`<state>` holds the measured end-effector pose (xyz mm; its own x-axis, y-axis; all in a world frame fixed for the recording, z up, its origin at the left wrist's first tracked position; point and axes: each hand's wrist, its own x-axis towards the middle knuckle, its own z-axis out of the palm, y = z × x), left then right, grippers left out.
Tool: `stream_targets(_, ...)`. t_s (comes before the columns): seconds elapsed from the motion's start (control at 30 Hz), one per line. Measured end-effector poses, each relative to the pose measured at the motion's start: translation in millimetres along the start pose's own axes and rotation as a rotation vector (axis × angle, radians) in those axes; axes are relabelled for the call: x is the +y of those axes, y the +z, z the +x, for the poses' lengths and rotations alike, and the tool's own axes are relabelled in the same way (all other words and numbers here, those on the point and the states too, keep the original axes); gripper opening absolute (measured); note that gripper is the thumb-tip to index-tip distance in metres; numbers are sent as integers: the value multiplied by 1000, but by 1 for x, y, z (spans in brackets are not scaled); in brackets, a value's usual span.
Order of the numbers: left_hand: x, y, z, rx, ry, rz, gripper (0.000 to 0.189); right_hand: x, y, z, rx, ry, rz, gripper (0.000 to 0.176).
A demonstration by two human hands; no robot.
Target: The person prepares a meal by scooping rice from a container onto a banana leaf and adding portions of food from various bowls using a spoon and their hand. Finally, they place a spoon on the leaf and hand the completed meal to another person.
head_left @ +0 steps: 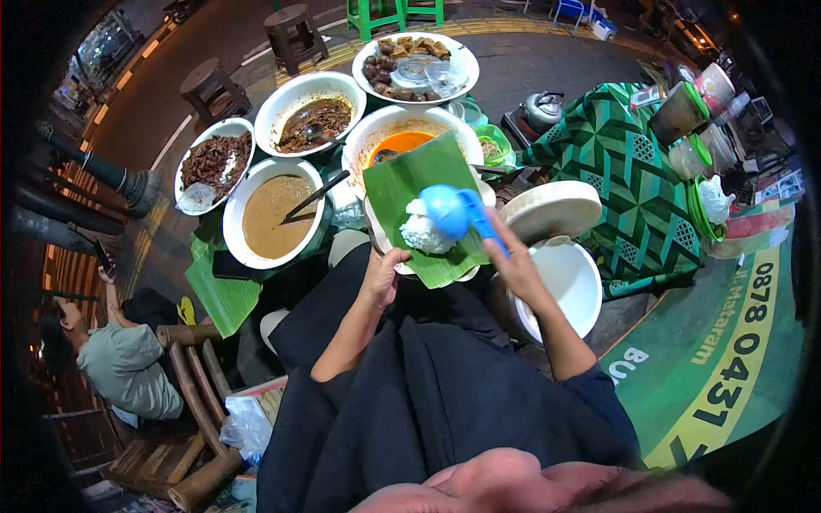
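Observation:
My left hand [382,275] grips the near-left edge of a pale plate [373,226], its thumb on top. A banana leaf [386,190] covers most of that plate. On the leaf lies a mound of white rice [421,232]. My right hand [520,263] is closed around the handle of a blue rice scoop [446,212], whose rounded bowl overlaps the rice in this view. Just right of the plate stands a white tub [575,286] with a round lid [552,208] behind it. Beyond the leaf, a bowl of orange sauce [402,141] is partly hidden.
Bowls of brown sauce [278,214], dark stew [316,120], shredded food [218,158] and eggs with tofu [416,64] stand ahead. Another leaf [224,291] hangs at left. Green patterned cloth [620,171] drapes the right side. A person [128,363] sits at left holding a phone.

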<state>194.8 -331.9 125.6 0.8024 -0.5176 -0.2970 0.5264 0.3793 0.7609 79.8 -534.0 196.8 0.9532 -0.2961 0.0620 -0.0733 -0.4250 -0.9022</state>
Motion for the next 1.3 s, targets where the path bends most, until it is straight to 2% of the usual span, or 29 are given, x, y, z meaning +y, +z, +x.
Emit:
stream_targets(0.07,4,-1,0,7,-3,-4,43,-10,-24,-3,40,265,580,47)
stream_targets(0.17,13,1,-8,17,18,-107,40,-32,-75,-28,210,280,550,47)
stream_targets(0.2,13,-3,-9,3,12,-102,40,-36,-93,-42,285,305,426,46)
stream_targets(0.3,19,-9,-19,2,-28,-154,40,-25,-144,-89,265,309,161,43)
stream_targets(0.33,25,-13,-23,10,-69,-196,40,-6,-155,-103,261,316,-79,41)
stream_targets(0.37,25,-20,-25,-12,-20,-288,38,3,-158,-113,234,472,-287,41)
stream_targets(0.4,23,-30,-26,0,-1,-301,37,34,-161,-126,140,483,-436,41)
stream_targets(0.43,33,-49,-36,39,65,-324,36,151,-172,-146,-17,456,-959,41)
stream_targets(0.47,41,-60,-41,61,102,-347,36,153,-153,-139,-55,799,-777,42)
stream_targets(0.57,71,-100,-68,165,193,-403,35,170,-109,-124,22,968,-610,41)
stream_targets(0.6,80,-115,-79,171,222,-408,35,167,-105,-106,13,938,-615,41)
stream_targets(0.67,99,-151,-108,405,343,-442,20,147,-91,-72,-212,428,-999,33)
stream_targets(0.7,104,-174,-125,515,368,-477,13,100,-71,-45,-245,343,-923,25)
stream_targets(0.73,102,-203,-138,571,491,-499,8,36,-42,-17,-292,335,-906,25)
stream_targets(0.77,99,-233,-154,616,572,-503,6,8,-21,6,-282,62,-800,25)
stream_targets(0.8,89,-270,-173,611,614,-487,21,-25,8,33,-354,26,-678,26)
stream_targets(0.83,92,-279,-196,698,654,-482,21,-59,45,57,-381,-215,-580,27)
stream_targets(0.87,94,-292,-215,798,664,-470,22,-108,84,71,-483,-73,-611,28)
stream_targets(0.9,89,-312,-233,818,717,-455,21,-122,123,90,-552,-247,-466,30)
stream_targets(0.93,96,-307,-249,926,763,-501,12,-130,163,111,-643,-304,-439,28)
stream_targets(0.97,98,-309,-266,958,781,-503,15,-155,206,121,-696,-448,-392,27)
stream_targets(1.0,93,-319,-281,998,763,-517,18,-166,252,138,-709,-736,-259,27)
stream_targets(1.03,93,-319,-297,1005,722,-567,21,-169,294,158,-807,-544,-294,26)
stream_targets(1.07,76,-341,-308,1033,742,-514,24,-172,341,179,-820,-585,-202,28)
stream_targets(1.1,77,-336,-315,1110,765,-584,25,-186,384,194,-753,-647,-147,31)
stream_targets(1.13,76,-338,-322,1139,766,-617,25,-174,436,224,-703,-570,-81,32)
stream_targets(1.17,79,-330,-327,1205,784,-632,24,-165,483,255,-674,-633,-57,32)
stream_targets(1.23,67,-336,-338,1243,787,-622,22,-166,557,295,-532,-594,-222,30)
stream_targets(1.3,58,-343,-340,1278,777,-666,22,-167,608,324,-379,-681,-256,29)
